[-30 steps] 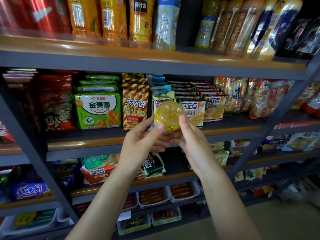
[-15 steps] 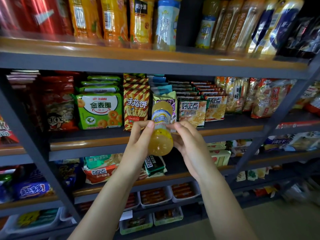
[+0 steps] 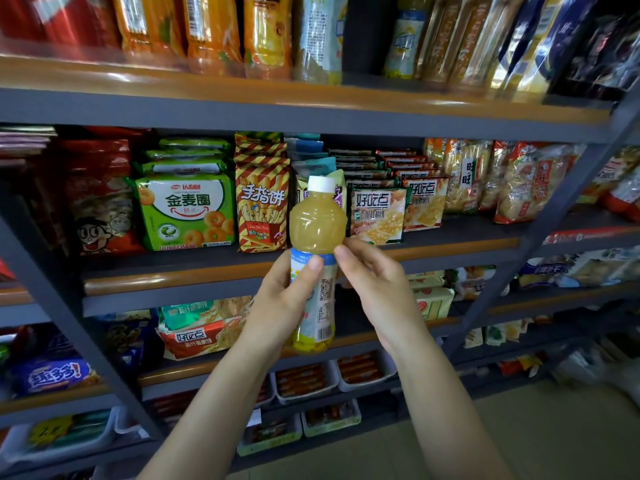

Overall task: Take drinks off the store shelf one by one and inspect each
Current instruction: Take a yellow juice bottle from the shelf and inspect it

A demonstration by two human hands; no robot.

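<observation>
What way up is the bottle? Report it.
Upright: the bottle has its white cap on top, held by the left hand and right hand.

Dim, glare on top shelf (image 3: 242, 95); edges blurred w/ fisheye bend.

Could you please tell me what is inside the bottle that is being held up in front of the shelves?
The bottle holds cloudy yellow juice up to its neck, under a white cap. The label and the left hand cover the middle.

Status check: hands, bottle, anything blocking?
Left hand grips juice bottle upright, white cap up. Right hand pinches its label edge. Nothing between bottle and shelf gap.
</observation>
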